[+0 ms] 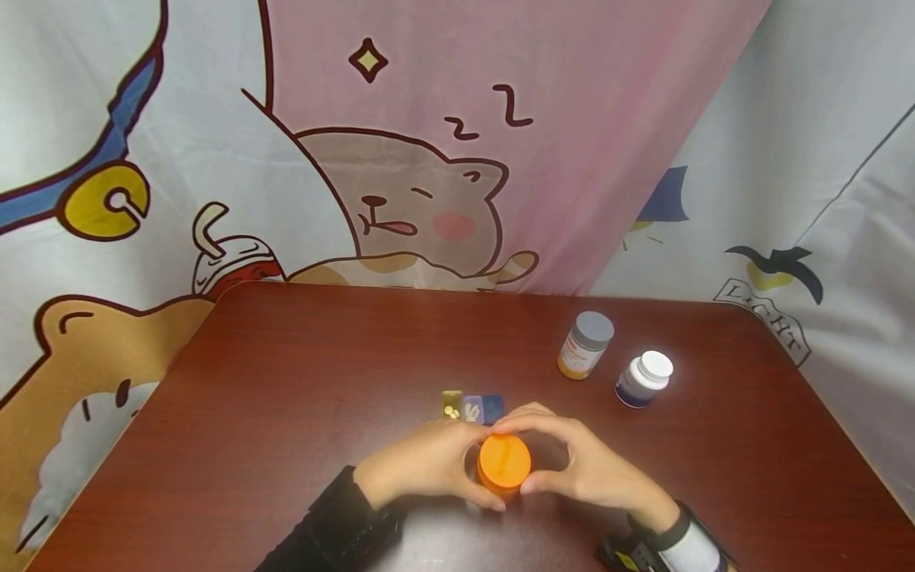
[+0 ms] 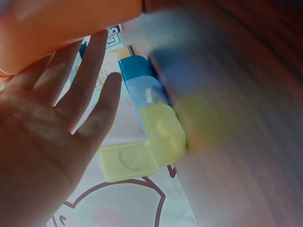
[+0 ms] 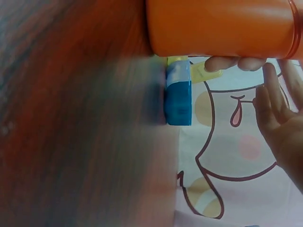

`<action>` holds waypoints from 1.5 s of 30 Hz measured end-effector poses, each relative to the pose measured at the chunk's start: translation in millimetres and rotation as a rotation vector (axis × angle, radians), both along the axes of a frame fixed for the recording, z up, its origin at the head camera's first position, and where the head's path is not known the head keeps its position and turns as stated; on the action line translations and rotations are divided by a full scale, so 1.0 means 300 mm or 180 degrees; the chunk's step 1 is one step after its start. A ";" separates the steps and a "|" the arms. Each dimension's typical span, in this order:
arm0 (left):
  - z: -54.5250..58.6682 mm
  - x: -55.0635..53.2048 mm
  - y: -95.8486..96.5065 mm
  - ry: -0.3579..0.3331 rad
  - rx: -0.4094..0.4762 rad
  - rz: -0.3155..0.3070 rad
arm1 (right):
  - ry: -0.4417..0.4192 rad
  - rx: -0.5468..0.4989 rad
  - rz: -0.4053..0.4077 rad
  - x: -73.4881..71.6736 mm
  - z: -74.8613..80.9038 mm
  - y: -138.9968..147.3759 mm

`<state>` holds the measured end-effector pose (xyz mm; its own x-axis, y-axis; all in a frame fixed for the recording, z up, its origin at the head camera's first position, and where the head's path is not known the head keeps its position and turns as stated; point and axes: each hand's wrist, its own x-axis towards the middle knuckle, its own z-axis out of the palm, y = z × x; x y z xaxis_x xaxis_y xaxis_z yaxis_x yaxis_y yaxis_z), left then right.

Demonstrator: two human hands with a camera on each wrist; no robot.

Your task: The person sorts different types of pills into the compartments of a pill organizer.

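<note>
An orange bottle with an orange cap stands upright on the table between both hands. My left hand holds the bottle's body from the left, its thumb at the near side. From the right, my right hand pinches the cap between thumb and index finger. Just beyond the hands lies a small pill organizer with yellow, pale lilac and blue compartments. Its yellow lid is raised in the left wrist view. Small pills show in the yellow and lilac compartments. The orange bottle fills the top of the right wrist view.
A white bottle with a grey lid and orange base stands at the back right of the brown table. Right of it is a smaller white and dark blue bottle with a white cap. A cartoon-printed cloth hangs behind the table.
</note>
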<state>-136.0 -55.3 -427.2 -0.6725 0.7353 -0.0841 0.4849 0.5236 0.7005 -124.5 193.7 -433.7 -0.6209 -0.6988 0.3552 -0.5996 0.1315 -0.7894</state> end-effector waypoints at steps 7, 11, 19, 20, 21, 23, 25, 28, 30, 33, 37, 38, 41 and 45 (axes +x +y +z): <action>0.000 0.005 0.001 -0.0011 0.0023 0.0006 | 0.0236 0.0125 -0.0182 0.023 -0.002 -0.025; -0.002 0.001 0.004 0.0001 -0.0002 0.0034 | 0.0316 0.0157 -0.0323 0.028 -0.004 -0.033; -0.012 0.002 0.002 0.0309 -0.0065 0.0026 | 0.0262 0.0171 -0.0669 0.050 0.002 -0.058; -0.013 0.002 0.003 0.0379 -0.0086 0.0044 | 0.0253 0.0170 -0.0726 0.054 0.003 -0.062; -0.013 0.003 0.003 0.0439 -0.0111 0.0065 | 0.0283 0.0154 -0.0777 0.057 0.002 -0.066; -0.012 0.004 0.004 0.0537 -0.0153 0.0090 | 0.0282 0.0106 -0.0863 0.064 0.001 -0.075; -0.010 0.004 0.004 0.0598 -0.0175 0.0113 | 0.0189 0.0037 -0.0936 0.073 0.001 -0.084; -0.006 0.004 0.005 0.0659 -0.0206 0.0127 | 0.0015 -0.0024 -0.1013 0.082 0.003 -0.092; -0.004 0.003 0.007 0.0671 -0.0222 0.0142 | -0.0037 -0.0001 -0.1048 0.085 0.006 -0.093; -0.004 0.001 0.010 0.0596 -0.0219 0.0161 | -0.0001 0.0104 -0.1096 0.083 0.014 -0.086; -0.010 0.000 0.016 0.0383 -0.0085 0.0126 | 0.0120 0.0207 -0.1185 0.076 0.024 -0.074; -0.012 0.000 0.017 0.0333 -0.0048 0.0110 | 0.0141 0.0216 -0.1205 0.074 0.026 -0.072; -0.016 0.003 0.018 0.0236 -0.0033 0.0099 | 0.0213 0.0258 -0.1299 0.066 0.035 -0.063; -0.013 0.006 0.016 0.0194 -0.0202 0.0178 | 0.0223 0.0311 -0.1498 0.051 0.053 -0.041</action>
<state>-134.1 -50.4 -431.0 -0.7177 0.6909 -0.0870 0.4944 0.5936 0.6350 -109.2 181.6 -417.6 -0.8545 -0.3800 0.3541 -0.5085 0.4726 -0.7198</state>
